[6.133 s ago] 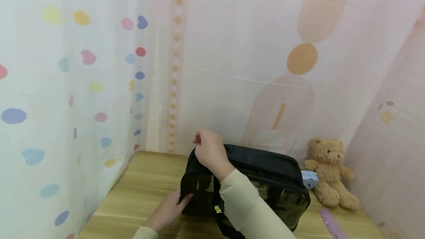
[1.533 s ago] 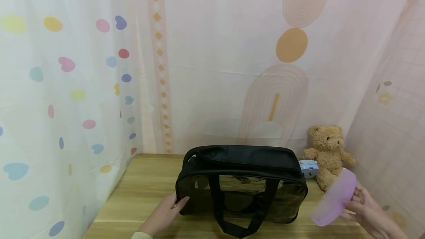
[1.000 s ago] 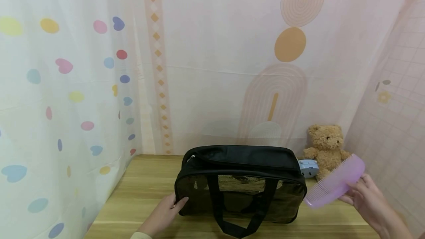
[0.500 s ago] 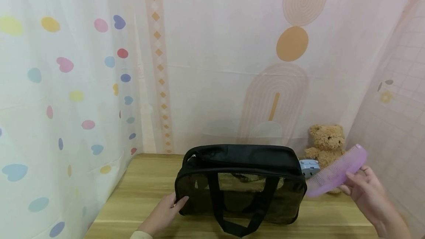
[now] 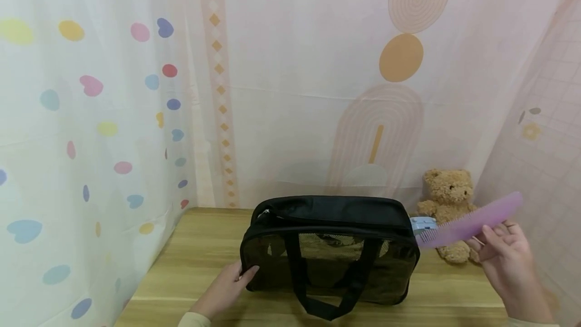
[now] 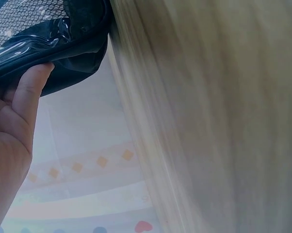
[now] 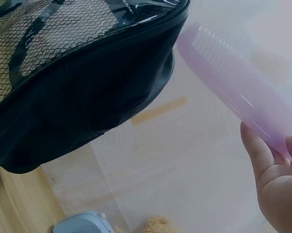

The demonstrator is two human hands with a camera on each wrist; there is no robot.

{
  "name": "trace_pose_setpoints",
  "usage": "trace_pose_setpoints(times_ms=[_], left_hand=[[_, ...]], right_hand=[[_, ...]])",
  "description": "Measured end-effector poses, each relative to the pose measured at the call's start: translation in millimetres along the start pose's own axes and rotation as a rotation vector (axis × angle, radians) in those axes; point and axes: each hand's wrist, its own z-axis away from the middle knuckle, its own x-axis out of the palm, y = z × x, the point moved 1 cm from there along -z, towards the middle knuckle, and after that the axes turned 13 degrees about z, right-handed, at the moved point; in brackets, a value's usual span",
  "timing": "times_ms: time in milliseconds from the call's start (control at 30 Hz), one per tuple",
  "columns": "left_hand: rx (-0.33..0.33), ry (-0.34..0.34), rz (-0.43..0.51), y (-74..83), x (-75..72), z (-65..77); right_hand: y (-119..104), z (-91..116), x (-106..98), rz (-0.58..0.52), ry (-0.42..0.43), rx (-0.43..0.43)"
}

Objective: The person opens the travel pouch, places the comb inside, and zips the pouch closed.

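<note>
A black bag [image 5: 336, 216] with see-through mesh panels and a drooping strap handle stands upright on the wooden table. My left hand [image 5: 224, 289] grips its lower left corner, thumb on the front side; the left wrist view shows the thumb [image 6: 32, 87] against the bag's piping. At the right, my right hand [image 5: 506, 261] pinches a translucent purple comb [image 5: 474, 220] by its back edge, teeth facing up and left. The comb's far end is by the bag's right side; in the right wrist view the comb [image 7: 243, 87] appears close beside the bag's corner.
Behind the comb sits a brown teddy bear [image 5: 447, 191] against the curtain. A light blue object [image 5: 423, 223] is partly hidden behind the bag's right end. Patterned curtains [image 5: 290, 90] enclose the wooden table [image 5: 204, 236] at the back and both sides.
Earlier the right hand was at the bag's top left and the comb lay on the table. The right hand then took the comb, raised it and turned it flatter. The left hand stays on the bag.
</note>
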Motion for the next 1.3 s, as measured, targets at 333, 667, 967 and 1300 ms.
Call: trace_pose_setpoints(times_ms=[333, 667, 967, 1300], left_hand=[[-0.018, -0.015, -0.018, 1.9, -0.6, 0.5], [-0.039, -0.019, -0.013, 1.3, -1.8, 0.6], [-0.053, -0.023, 0.006, 1.3, -1.1, 0.4], [-0.048, -0.023, 0.000, 0.2, -0.7, 0.2]], right_hand=[[15, -3, 12, 0.054, 0.000, 0.005], [34, 9, 12, 0.892, 0.107, 0.245], [49, 15, 13, 1.123, 0.077, 0.248], [52, 19, 11, 0.977, 0.043, 0.103]])
